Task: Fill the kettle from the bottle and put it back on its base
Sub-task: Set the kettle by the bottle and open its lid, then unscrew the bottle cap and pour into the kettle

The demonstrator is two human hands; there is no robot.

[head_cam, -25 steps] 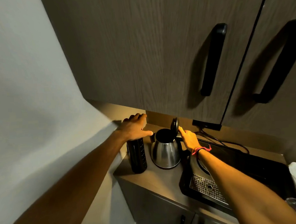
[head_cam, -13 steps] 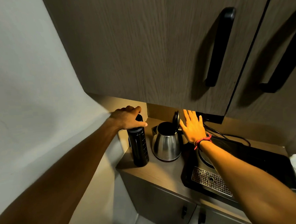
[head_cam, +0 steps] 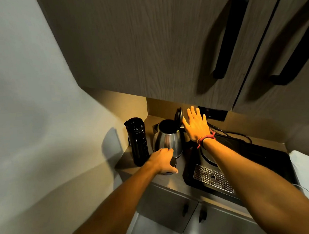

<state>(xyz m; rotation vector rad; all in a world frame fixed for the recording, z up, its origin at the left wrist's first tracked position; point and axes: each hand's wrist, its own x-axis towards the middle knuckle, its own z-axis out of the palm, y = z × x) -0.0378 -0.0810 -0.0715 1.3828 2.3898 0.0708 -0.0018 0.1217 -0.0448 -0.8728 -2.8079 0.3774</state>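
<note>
A person's two bare arms reach over a small counter point(head_cam: 171, 182) beneath dark wood-grain wall cabinets point(head_cam: 146, 45) with long black handles. No brand name, label or other writing can be read on anything here; the tall black bottle point(head_cam: 137, 141) carries only a column of faint markings down its side, too small to make out. The bottle stands upright and uncapped at the counter's left rear, just beside the steel kettle point(head_cam: 169, 139), whose black lid point(head_cam: 178, 115) is tipped up, leaving the mouth open. The left hand point(head_cam: 163, 161) sits low on the counter in front of the kettle, fingers curled over a small dark round object, apparently the bottle's cap point(head_cam: 172, 165), well clear of the bottle itself. The right hand point(head_cam: 195, 127), a red string tied at the wrist, is raised flat with fingers spread wide, holding nothing, its thumb edge close beside the upright lid; whether they touch cannot be told. A black tray point(head_cam: 250, 158) with a perforated metal drain plate point(head_cam: 212, 179) lies to the right.
</note>
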